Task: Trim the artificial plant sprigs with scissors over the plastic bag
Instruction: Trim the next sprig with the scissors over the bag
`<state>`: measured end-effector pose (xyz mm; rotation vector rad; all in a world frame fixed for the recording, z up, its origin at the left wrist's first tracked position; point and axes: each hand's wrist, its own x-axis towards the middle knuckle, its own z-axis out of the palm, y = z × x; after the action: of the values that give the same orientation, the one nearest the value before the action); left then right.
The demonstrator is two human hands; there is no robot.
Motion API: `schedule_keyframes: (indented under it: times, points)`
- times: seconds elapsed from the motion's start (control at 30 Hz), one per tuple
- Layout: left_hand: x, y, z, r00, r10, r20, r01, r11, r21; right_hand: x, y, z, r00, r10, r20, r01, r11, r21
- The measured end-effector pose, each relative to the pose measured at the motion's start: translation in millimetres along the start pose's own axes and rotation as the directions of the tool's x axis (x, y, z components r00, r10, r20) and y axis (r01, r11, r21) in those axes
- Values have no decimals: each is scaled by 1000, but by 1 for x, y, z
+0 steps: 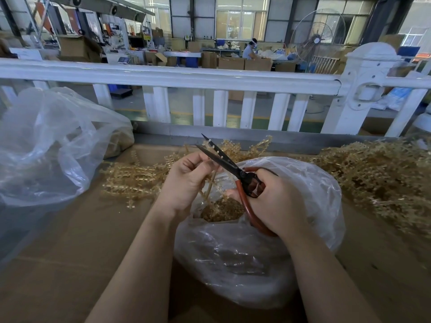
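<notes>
Over a clear plastic bag (321, 197) on a brown cardboard worktop (70, 252), a person is trimming a tan artificial sprig (211, 183). The left hand (186, 180) pinches the sprig's stem, fingers curled around it, holding it above the bag's mouth. The right hand (275, 201) grips red-handled scissors (233, 167), whose dark blades stand apart around the sprig's upper end, apparently about to cut. Inside the bag lies a small heap of tan trimmings (221, 209), so some cutting looks already done. Much seems left: a large pile of sprigs (377, 173) sits to the right, and more sprigs (133, 180) lie left of the hands. Another clear bag (46, 145) sits far left, before a white fence (210, 75).
</notes>
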<state>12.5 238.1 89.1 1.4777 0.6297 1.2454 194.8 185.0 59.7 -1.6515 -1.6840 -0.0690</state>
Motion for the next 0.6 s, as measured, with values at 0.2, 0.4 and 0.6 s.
schedule_keyframes:
  times: [0.2, 0.4, 0.6]
  points:
    - [-1, 2, 1, 1000, -24, -2, 24, 999, -36, -1, 0, -1, 1000, -3, -19, 3, 1000, 1]
    - [-1, 3, 1, 999, -32, 7, 33, 998, -62, -1, -1, -1, 1000, 6, -13, -6, 1000, 17]
    - [-1, 1, -1, 1000, -19, 0, 19, 1000, -18, -1, -2, 0, 999, 5, -36, -4, 1000, 22]
